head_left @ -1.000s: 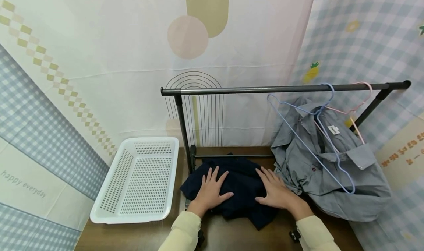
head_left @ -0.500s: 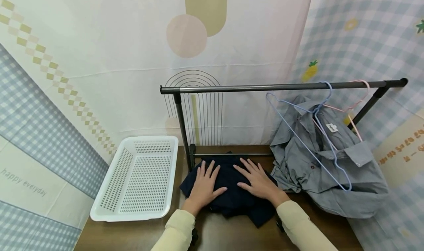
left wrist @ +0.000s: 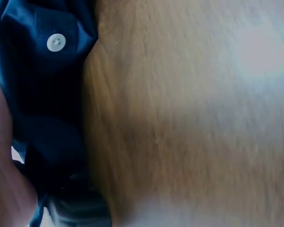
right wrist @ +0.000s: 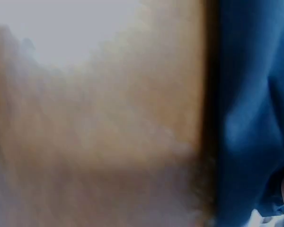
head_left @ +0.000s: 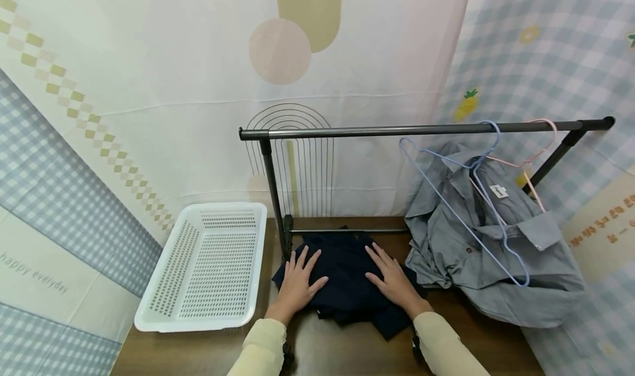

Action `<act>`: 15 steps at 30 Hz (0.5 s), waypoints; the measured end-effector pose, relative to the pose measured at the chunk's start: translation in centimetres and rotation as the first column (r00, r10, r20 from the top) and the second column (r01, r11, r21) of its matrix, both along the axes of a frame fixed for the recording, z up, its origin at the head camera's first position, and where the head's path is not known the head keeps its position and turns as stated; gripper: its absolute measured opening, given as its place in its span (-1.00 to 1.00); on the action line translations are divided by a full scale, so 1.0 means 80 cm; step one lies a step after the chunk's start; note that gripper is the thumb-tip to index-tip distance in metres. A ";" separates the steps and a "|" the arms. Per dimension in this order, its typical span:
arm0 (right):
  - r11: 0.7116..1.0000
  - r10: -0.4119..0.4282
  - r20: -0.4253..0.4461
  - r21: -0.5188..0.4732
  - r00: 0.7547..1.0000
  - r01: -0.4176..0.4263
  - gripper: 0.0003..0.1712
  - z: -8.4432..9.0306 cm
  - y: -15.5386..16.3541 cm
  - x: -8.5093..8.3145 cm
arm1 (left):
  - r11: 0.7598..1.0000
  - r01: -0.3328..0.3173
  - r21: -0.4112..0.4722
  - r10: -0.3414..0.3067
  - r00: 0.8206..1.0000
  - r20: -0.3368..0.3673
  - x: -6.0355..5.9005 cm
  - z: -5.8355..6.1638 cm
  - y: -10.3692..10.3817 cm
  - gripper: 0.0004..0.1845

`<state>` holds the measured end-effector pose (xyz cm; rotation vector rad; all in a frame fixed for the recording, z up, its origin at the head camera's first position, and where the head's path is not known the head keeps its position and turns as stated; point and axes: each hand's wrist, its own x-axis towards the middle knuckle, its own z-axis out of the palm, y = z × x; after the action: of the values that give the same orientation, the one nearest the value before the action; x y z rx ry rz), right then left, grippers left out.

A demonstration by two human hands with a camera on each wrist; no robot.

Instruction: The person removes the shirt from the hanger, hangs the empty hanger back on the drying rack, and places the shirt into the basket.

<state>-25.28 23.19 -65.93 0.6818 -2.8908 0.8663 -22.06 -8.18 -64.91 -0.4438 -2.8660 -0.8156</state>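
A folded dark navy garment (head_left: 347,279) lies on the brown table (head_left: 342,354) under the rail. My left hand (head_left: 296,281) presses flat on its left side, fingers straight and spread. My right hand (head_left: 394,279) lies flat on its right side, fingers straight. In the left wrist view the navy cloth (left wrist: 42,94) with a white button (left wrist: 56,42) sits beside bare wood. The right wrist view is blurred and shows blue cloth (right wrist: 255,113) next to the table top.
A white perforated basket (head_left: 205,268) stands at the left of the table. A dark clothes rail (head_left: 421,129) spans above, carrying a blue hanger (head_left: 466,199) and a pink hanger (head_left: 533,161) with a grey shirt (head_left: 496,249) slumped at the right. Printed curtains hang behind.
Both hands slid over the navy garment: the left drifted left toward its edge, the right moved in from the right edge toward the middle, then slightly back.
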 end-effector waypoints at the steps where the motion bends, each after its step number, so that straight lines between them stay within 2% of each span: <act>1: 1.000 -0.010 0.002 -0.029 1.000 0.010 -0.16 -0.003 0.000 0.000 | 1.000 0.000 0.020 -0.001 1.000 0.015 0.000 -0.002 0.001 -0.21; 6: 0.992 -0.067 0.008 -0.104 0.998 0.067 -0.15 -0.009 -0.003 0.000 | 0.992 0.011 0.128 -0.019 0.998 0.067 -0.003 -0.006 0.004 -0.21; 15: 0.983 -0.085 0.055 -0.158 0.995 0.093 -0.16 -0.003 -0.006 -0.001 | 0.960 -0.002 0.279 -0.042 0.987 0.153 -0.011 -0.005 0.019 -0.21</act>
<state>-25.39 22.69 -66.18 0.5202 -2.8264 1.1032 -22.96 -6.68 -65.33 -0.3885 -2.8238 -1.2894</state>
